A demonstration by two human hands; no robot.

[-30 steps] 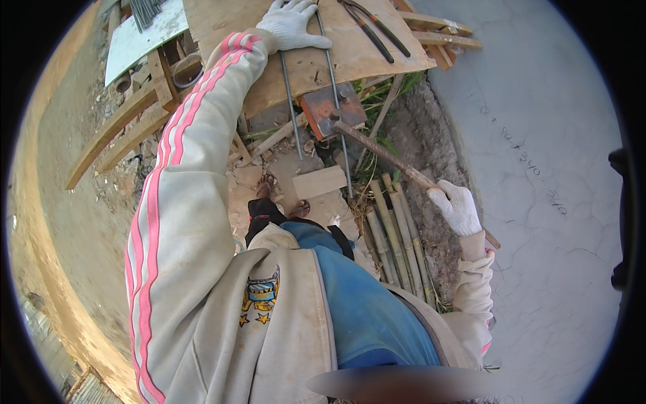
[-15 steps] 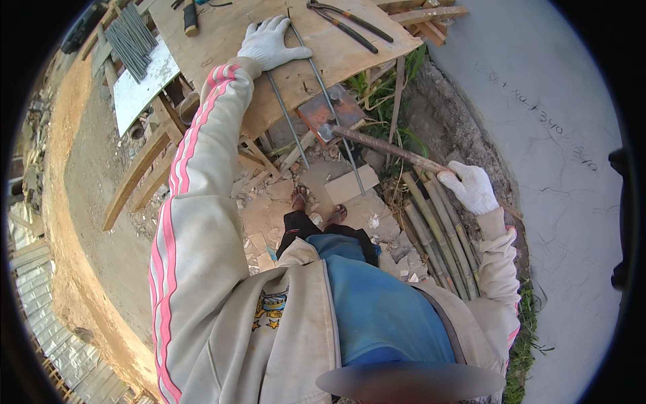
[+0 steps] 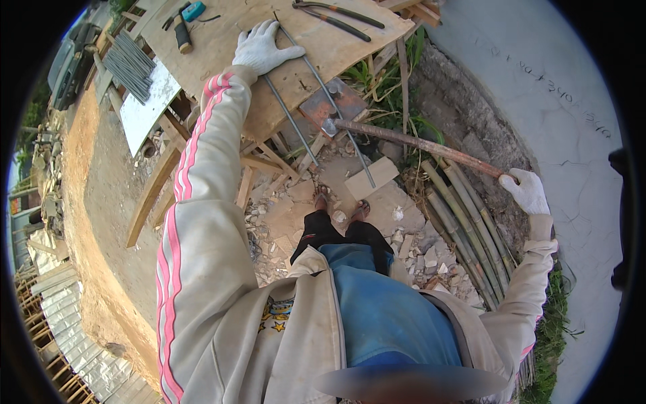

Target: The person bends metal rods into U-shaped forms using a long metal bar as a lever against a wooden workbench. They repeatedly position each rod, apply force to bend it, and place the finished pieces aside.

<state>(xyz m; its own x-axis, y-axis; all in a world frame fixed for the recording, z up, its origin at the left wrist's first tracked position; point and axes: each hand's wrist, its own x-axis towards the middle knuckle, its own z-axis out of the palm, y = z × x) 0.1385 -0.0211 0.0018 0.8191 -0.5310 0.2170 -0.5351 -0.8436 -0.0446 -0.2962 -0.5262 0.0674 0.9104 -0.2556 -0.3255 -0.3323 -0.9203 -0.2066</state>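
Note:
My left hand (image 3: 266, 48), in a white knit glove, lies spread on the plywood board (image 3: 346, 57), over or against two thin steel rods (image 3: 286, 110) that extend past the board's near edge. Below that edge is a rusty orange-edged metal plate (image 3: 316, 104) with short posts. My gloved right hand (image 3: 526, 193) is closed on the outer end of a long rusty bar (image 3: 424, 145), whose metal head lies at the plate beside the right-hand rod. Long-handled pincers (image 3: 336, 20) lie on the board above the rods, with a dark-handled tool (image 3: 182, 37) and a blue object (image 3: 193, 11) farther left.
A bundle of rods (image 3: 128, 64) rests on a white sheet (image 3: 145, 121) at left, beside wooden pieces (image 3: 151, 195). Bamboo poles (image 3: 464, 222) lie at right along a grey plastered surface (image 3: 572, 168). Rubble (image 3: 410, 249) and a loose tile (image 3: 370, 175) surround my feet.
My right hand has moved outward to the right with the bar's outer end. My left hand stays spread on the board, and the view has shifted.

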